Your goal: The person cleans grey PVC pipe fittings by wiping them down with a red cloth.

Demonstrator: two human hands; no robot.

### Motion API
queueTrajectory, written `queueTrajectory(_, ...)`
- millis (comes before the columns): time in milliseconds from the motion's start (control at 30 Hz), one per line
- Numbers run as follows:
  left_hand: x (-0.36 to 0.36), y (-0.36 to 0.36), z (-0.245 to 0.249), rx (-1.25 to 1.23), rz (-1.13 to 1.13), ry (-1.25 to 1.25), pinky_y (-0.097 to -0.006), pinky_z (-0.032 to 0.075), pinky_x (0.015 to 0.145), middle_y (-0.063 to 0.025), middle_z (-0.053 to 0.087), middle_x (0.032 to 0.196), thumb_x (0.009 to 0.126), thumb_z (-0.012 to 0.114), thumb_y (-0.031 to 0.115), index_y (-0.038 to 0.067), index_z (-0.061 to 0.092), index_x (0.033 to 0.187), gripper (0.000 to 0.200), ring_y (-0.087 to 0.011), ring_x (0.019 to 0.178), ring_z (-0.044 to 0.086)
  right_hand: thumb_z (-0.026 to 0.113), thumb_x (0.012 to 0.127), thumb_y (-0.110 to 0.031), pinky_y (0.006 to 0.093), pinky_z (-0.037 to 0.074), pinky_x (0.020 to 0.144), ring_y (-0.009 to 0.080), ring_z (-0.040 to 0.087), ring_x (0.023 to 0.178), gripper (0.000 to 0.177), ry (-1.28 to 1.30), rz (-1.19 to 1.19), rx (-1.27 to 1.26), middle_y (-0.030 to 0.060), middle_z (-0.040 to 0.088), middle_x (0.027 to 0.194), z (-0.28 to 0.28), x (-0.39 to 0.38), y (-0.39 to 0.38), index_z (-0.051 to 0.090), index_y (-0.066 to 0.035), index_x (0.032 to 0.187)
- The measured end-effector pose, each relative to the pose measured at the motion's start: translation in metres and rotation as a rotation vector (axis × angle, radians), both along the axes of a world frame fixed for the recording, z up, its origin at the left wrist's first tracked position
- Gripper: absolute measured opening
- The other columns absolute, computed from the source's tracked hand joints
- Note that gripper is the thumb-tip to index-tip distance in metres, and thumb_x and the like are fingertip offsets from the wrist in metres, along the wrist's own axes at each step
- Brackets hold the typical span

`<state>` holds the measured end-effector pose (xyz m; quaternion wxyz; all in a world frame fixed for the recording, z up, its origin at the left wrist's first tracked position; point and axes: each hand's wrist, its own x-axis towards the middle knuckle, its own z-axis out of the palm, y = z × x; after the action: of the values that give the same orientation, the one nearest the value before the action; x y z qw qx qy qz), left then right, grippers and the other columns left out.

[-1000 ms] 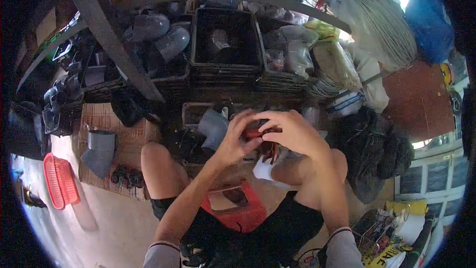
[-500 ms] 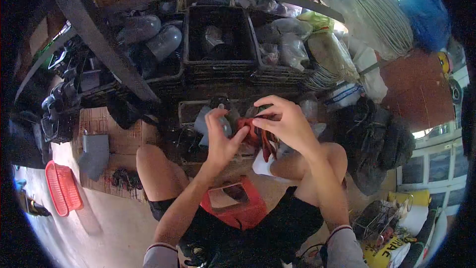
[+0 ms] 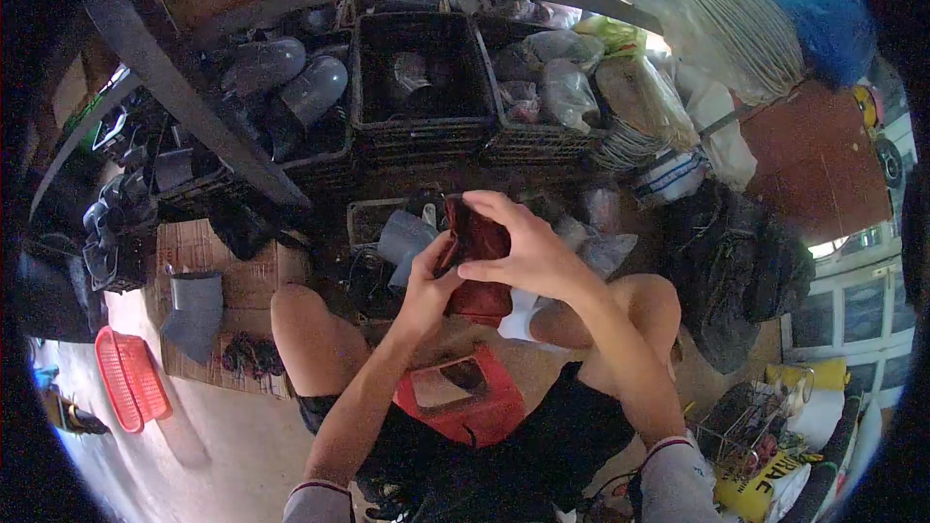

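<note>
Between my two hands, over the gap between my knees, is a dark red, soft folded piece, like cloth or a pouch; I cannot tell which. My left hand grips its left edge, thumb toward the middle. From the right, my right hand holds it with the fingers over its top and the thumb across its front. Part of the piece hangs below both hands. Just behind my left hand lies a grey pipe fitting. A red plastic stool with an opening in its top is between my thighs.
Black crates line the back, some holding grey pipe elbows and bagged parts. A slanted metal post stands at left. Flattened cardboard and a red basket lie on the left floor. Black bags sit at right.
The red piece now appears larger, unfolded and upright between my hands. My left fingers have closed on its edge, and my right hand has shifted slightly left.
</note>
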<state>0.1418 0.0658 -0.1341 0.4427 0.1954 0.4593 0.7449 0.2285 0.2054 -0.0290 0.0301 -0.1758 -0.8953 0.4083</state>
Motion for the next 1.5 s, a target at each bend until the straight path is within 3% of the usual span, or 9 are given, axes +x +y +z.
queueTrajectory(200,-0.013,-0.004,0.005,0.009,-0.150,-0.060,-0.0273,0.047,0.088,-0.0071,0.061,0.116,0.090,0.058,0.002,-0.001,0.053,0.125,0.036,-0.0133,0.102,0.057,0.058,0.088,-0.010,0.0343,0.050,0.067,0.0295,0.066,0.075,0.023,0.080,-0.152,0.197,0.0196,0.066,0.086,0.000,0.002,0.013,0.063,-0.002,0.109)
queueTrajectory(300,-0.020,-0.006,0.006,-0.054,-0.165,0.035,-0.0270,0.048,0.085,-0.0054,0.064,0.108,0.089,0.061,0.007,0.000,0.058,0.120,0.032,-0.0119,0.095,0.058,0.060,0.088,-0.010,0.0320,0.049,0.069,0.0217,0.065,0.076,0.023,0.089,-0.228,0.305,0.0163,0.068,0.088,0.006,0.014,0.035,0.063,-0.001,0.109)
queueTrajectory(400,-0.030,-0.011,0.004,-0.197,-0.149,0.134,-0.0268,0.048,0.080,-0.0032,0.067,0.096,0.088,0.066,0.012,0.000,0.065,0.110,0.025,-0.0106,0.087,0.059,0.063,0.088,-0.012,0.0289,0.048,0.071,0.0137,0.062,0.079,0.024,0.159,-0.237,-0.021,0.0097,0.068,0.089,0.017,0.030,0.055,0.063,0.000,0.109)
queueTrajectory(600,-0.049,-0.024,0.018,-0.261,-0.152,0.434,-0.0239,0.044,0.069,0.0001,0.064,0.083,0.087,0.070,0.016,-0.001,0.068,0.094,0.019,-0.0070,0.077,0.055,0.069,0.089,-0.020,0.0242,0.046,0.074,0.0099,0.056,0.086,0.032,0.062,-0.357,-0.135,0.0028,0.062,0.094,0.037,0.051,0.059,0.063,0.000,0.113)
queueTrajectory(833,-0.052,-0.026,-0.008,-0.086,0.183,0.121,-0.0292,0.048,0.076,-0.0030,0.063,0.093,0.087,0.070,0.013,0.000,0.064,0.098,0.017,-0.0102,0.084,0.057,0.065,0.092,-0.026,0.0265,0.047,0.070,0.0092,0.055,0.085,0.031,0.086,-0.540,-0.275,0.0019,0.061,0.098,0.053,0.053,0.039,0.064,-0.002,0.112)
queueTrajectory(1033,-0.051,-0.024,0.003,0.377,0.095,-0.178,-0.0344,0.051,0.084,-0.0060,0.062,0.098,0.093,0.065,0.026,0.005,0.056,0.105,0.026,-0.0177,0.092,0.062,0.065,0.092,-0.030,0.0229,0.044,0.073,0.0039,0.052,0.083,0.027,0.119,-0.322,-0.554,-0.0046,0.062,0.088,0.049,0.057,0.048,0.068,-0.005,0.105)
queueTrajectory(1167,-0.051,-0.021,0.011,0.172,0.197,-0.199,-0.0328,0.050,0.082,-0.0046,0.060,0.098,0.101,0.052,0.030,0.008,0.052,0.111,0.024,-0.0145,0.095,0.059,0.060,0.095,-0.037,0.0231,0.044,0.080,0.0077,0.054,0.095,0.041,0.272,-0.355,-0.507,0.0006,0.061,0.107,0.023,0.046,0.047,0.063,-0.003,0.117)
queueTrajectory(1300,-0.050,-0.017,0.016,-0.110,0.297,0.344,-0.0267,0.046,0.078,-0.0025,0.055,0.095,0.105,0.041,0.030,0.009,0.052,0.112,0.024,-0.0096,0.088,0.051,0.054,0.096,-0.045,0.0264,0.040,0.095,0.0147,0.050,0.115,0.058,0.084,-0.508,-0.517,0.0086,0.053,0.130,0.020,0.038,0.040,0.051,0.000,0.133)
queueTrajectory(1500,-0.071,-0.017,-0.016,-0.378,0.238,0.681,-0.0238,0.040,0.076,-0.0039,0.053,0.089,0.103,0.045,0.035,0.008,0.053,0.116,0.031,-0.0108,0.083,0.046,0.051,0.096,-0.051,0.0323,0.029,0.110,0.0241,0.039,0.134,0.067,0.151,-0.457,-0.450,0.0136,0.046,0.142,-0.031,0.034,0.048,0.042,-0.002,0.141)
